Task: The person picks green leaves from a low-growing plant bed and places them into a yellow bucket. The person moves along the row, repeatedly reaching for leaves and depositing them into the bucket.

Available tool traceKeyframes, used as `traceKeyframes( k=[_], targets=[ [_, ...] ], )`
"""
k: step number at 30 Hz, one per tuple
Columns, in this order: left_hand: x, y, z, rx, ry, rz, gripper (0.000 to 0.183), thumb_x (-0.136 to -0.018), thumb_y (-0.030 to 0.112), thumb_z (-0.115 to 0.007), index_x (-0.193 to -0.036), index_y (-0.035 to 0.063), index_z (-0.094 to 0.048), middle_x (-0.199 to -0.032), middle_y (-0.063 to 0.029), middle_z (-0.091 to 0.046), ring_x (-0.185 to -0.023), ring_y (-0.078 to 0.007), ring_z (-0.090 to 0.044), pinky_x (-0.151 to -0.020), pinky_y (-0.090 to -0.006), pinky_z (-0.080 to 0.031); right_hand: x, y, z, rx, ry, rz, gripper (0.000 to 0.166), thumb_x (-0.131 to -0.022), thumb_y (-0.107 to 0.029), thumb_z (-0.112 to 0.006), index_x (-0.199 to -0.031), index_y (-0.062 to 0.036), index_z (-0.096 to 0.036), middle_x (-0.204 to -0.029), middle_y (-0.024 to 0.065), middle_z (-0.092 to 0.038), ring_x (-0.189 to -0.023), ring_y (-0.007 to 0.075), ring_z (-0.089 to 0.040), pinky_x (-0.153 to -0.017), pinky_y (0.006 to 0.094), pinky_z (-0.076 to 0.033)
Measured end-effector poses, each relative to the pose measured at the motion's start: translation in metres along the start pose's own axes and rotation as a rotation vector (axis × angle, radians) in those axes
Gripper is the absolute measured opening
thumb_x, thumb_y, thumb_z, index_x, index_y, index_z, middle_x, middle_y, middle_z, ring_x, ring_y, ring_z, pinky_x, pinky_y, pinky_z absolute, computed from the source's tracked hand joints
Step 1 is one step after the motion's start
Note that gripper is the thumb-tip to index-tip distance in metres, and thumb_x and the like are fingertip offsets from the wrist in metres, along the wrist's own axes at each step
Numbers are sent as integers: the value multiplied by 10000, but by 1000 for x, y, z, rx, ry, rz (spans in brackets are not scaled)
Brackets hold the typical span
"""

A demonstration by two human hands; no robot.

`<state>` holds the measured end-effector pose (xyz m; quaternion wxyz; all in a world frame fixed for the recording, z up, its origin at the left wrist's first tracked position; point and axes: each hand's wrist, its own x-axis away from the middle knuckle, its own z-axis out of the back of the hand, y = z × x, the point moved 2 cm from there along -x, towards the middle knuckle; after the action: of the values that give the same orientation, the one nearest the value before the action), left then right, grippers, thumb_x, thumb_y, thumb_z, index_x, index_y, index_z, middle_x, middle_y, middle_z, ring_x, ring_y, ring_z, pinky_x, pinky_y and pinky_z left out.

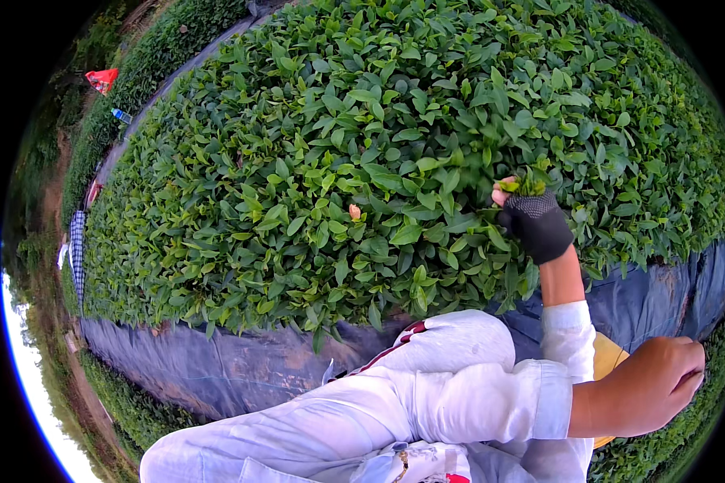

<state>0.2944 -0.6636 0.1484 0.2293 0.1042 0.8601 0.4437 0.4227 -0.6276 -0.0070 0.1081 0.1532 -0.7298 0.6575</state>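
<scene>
My right hand [534, 223], in a dark fingerless glove with a dotted cuff, is at the right side of a dense leafy shrub hedge [338, 151], perhaps tea. A small bunch of green leaves [527, 183] sticks out of its grip, with thumb and fingertips bare. My left hand [658, 383] has no glove and crosses over the right arm to the far right. Its fingers are curled into a fist, and the inside of the fist is hidden. Beneath that forearm a yellow object [609, 355] is partly covered.
Dark plastic sheeting [217, 356] runs along the hedge's near edge. A peach-coloured scrap [354, 212] rests on the leaves. On the far left are a red packet [103, 80], a blue plastic bottle [121, 115] and a checked cloth [77, 253]. My pale clothing [290, 416] fills the bottom.
</scene>
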Motion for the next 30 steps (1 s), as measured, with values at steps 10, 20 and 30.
traceKeyframes(
  k=[10, 20, 30],
  targets=[
    [2, -3, -2, -9, 2, 51, 122, -763, 42, -518, -684, -33, -465, -646, -169, -488, -602, -340, -503, -546, -405, -387, 69, 8, 51, -378, 104, 11, 167, -745, -97, -648, -884, -57, -567, -732, 2, -541, -588, 73, -482, -507, 208, -381],
    [6, -6, -4, -58, -87, 78, 108, -789, 49, -532, -727, -1, -459, -660, -120, -478, -562, -281, -489, -515, -370, -377, 70, 14, 44, -251, 282, 111, 157, -770, -161, -649, -836, -44, -566, -691, -5, -510, -556, 67, -463, -477, 204, -376],
    [-1, -12, -6, -78, -102, 90, 106, -796, 44, -525, -731, -15, -466, -642, -118, -473, -546, -275, -478, -512, -363, -373, 45, 33, 53, 395, 508, 607, 254, -725, -87, -636, -975, -54, -602, -877, 69, -614, -747, 182, -590, -673, 292, -466]
  ],
)
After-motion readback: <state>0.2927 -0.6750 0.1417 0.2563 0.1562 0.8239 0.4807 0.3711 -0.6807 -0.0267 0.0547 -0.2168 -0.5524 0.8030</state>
